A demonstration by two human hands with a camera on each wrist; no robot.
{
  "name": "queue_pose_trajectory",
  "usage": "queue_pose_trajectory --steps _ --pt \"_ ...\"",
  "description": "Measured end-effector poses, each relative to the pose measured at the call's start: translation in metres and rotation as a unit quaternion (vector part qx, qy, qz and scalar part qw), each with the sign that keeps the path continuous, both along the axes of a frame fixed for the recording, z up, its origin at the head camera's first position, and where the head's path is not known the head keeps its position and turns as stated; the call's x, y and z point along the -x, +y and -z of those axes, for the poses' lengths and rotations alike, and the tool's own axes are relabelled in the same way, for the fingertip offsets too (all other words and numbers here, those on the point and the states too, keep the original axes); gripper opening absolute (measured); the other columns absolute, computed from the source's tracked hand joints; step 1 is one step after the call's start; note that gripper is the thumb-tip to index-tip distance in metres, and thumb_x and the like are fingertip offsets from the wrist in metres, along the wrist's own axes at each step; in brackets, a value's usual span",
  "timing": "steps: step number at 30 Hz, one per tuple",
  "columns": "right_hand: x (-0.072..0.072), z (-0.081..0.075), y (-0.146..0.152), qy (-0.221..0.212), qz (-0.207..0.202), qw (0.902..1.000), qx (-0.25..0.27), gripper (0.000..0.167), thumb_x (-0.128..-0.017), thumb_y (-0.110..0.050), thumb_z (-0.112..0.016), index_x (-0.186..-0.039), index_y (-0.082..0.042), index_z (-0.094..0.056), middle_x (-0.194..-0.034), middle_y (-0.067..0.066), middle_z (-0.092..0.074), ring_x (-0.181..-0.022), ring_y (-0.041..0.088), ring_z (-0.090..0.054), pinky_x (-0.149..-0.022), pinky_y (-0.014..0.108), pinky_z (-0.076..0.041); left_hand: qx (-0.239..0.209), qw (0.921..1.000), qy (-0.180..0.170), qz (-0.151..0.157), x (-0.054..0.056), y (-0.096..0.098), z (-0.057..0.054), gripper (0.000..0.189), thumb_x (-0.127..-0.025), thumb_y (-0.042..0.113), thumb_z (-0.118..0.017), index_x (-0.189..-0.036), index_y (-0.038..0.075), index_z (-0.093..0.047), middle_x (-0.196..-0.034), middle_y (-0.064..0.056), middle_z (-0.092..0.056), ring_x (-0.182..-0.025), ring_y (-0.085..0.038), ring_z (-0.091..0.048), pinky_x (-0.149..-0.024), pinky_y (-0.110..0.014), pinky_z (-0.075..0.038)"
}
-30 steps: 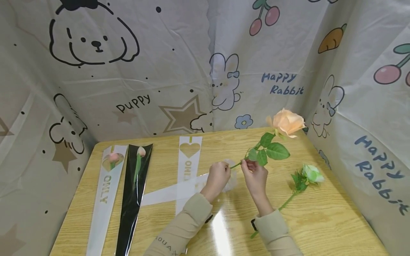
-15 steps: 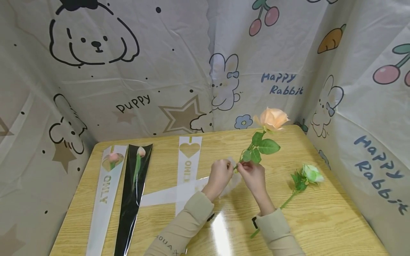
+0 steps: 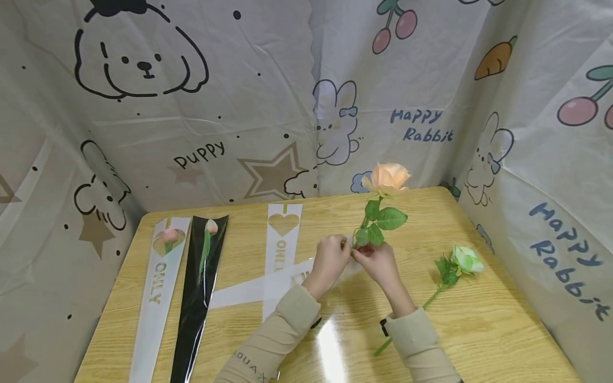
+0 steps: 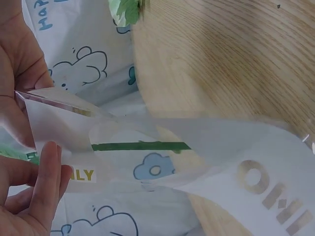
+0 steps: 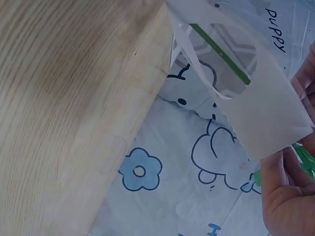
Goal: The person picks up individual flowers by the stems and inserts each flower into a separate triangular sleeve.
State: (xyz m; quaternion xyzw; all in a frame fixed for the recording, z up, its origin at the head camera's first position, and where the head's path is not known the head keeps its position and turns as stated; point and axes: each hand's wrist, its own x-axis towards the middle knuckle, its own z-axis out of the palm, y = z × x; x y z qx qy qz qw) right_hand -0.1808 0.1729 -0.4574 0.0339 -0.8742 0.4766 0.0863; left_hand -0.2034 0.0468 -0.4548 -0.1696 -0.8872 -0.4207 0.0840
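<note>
My left hand (image 3: 329, 266) pinches the rim of a translucent white flower sleeve (image 4: 197, 152), which has gold lettering and a clear window. Beside it my right hand (image 3: 380, 266) grips the stem of a peach rose (image 3: 387, 180) just below its green leaves (image 3: 391, 218). The rose stands almost upright, bloom at the top. Through the sleeve's window the green stem (image 5: 221, 54) shows in both wrist views, so its lower part is inside. The right fingertips also touch the sleeve's mouth; the exact grip there is partly hidden.
A green-white rose (image 3: 466, 260) lies at the right, its stem passing under the right forearm. Another white sleeve (image 3: 283, 229) lies flat at the middle. Further left are a white sleeve (image 3: 153, 298) and a black sleeve (image 3: 193, 314), each with a pink tulip. Printed cloth (image 3: 268, 106) walls the table.
The peach rose has moved left and turned more upright. My right hand has come close to the left hand, the stem sliding down into the sleeve. My left hand has shifted slightly right.
</note>
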Motion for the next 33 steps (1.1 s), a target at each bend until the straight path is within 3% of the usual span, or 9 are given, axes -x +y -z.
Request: queue_pose_trajectory --steps 5,10,17,20,24,33 --pt "0.0010 -0.0002 0.0018 -0.006 0.001 0.9999 -0.011 0.028 -0.075 -0.002 -0.070 -0.100 0.004 -0.059 -0.091 0.018 -0.065 -0.084 0.032 -0.064 -0.073 0.037 -0.054 -0.005 0.9999 0.007 0.006 -0.0013 0.0005 -0.0024 0.018 -0.088 0.001 -0.052 -0.086 -0.008 -0.068 -0.069 -0.014 -0.066 -0.043 -0.003 -0.048 -0.039 -0.010 -0.038" --pt "0.0038 -0.0015 0.0058 -0.040 -0.002 0.9992 -0.004 0.034 -0.074 -0.001 -0.071 -0.104 0.004 -0.056 -0.096 0.018 -0.062 -0.090 0.031 -0.060 -0.079 0.041 -0.051 0.001 0.9997 0.022 0.010 -0.0031 0.0002 -0.0032 0.018 -0.088 0.001 -0.052 -0.087 -0.009 -0.067 -0.072 -0.015 -0.066 -0.045 -0.004 -0.049 -0.040 -0.009 -0.039" --pt "0.0083 -0.0038 0.0074 -0.059 -0.021 0.9980 -0.010 0.022 -0.075 -0.004 -0.070 -0.089 0.000 -0.053 -0.075 0.008 -0.054 -0.065 0.016 -0.049 -0.059 0.028 -0.045 0.007 0.9988 0.047 0.008 -0.0044 0.0009 -0.0039 0.017 -0.087 0.000 -0.053 -0.087 -0.008 -0.068 -0.076 -0.016 -0.067 -0.050 -0.006 -0.054 -0.044 -0.009 -0.041" --pt "0.0082 -0.0031 0.0075 -0.065 -0.026 0.9975 -0.012 0.019 -0.076 -0.004 -0.069 -0.087 0.001 -0.054 -0.072 0.006 -0.054 -0.062 0.013 -0.048 -0.056 0.026 -0.044 0.005 0.9986 0.053 0.007 -0.0051 0.0011 -0.0039 0.017 -0.087 0.000 -0.053 -0.088 -0.009 -0.067 -0.078 -0.017 -0.068 -0.051 -0.007 -0.055 -0.044 -0.008 -0.041" --pt "0.0055 -0.0012 0.0072 -0.057 -0.025 0.9981 -0.002 0.021 -0.074 -0.002 -0.069 -0.088 0.002 -0.054 -0.074 0.007 -0.055 -0.065 0.015 -0.050 -0.059 0.027 -0.045 -0.001 0.9983 0.058 0.008 -0.0057 0.0016 -0.0036 0.017 -0.087 -0.001 -0.053 -0.087 -0.009 -0.067 -0.077 -0.016 -0.068 -0.053 -0.007 -0.056 -0.044 -0.008 -0.041" --pt "0.0036 0.0040 0.0059 -0.054 -0.037 0.9957 -0.065 0.012 -0.079 -0.003 -0.066 -0.087 0.004 -0.071 -0.084 0.018 -0.068 -0.075 0.029 -0.065 -0.063 0.034 -0.055 0.002 0.9971 0.072 0.023 -0.0088 0.0022 -0.0036 0.015 -0.087 0.000 -0.054 -0.085 -0.005 -0.068 -0.077 -0.013 -0.067 -0.062 -0.013 -0.064 -0.050 -0.009 -0.046"
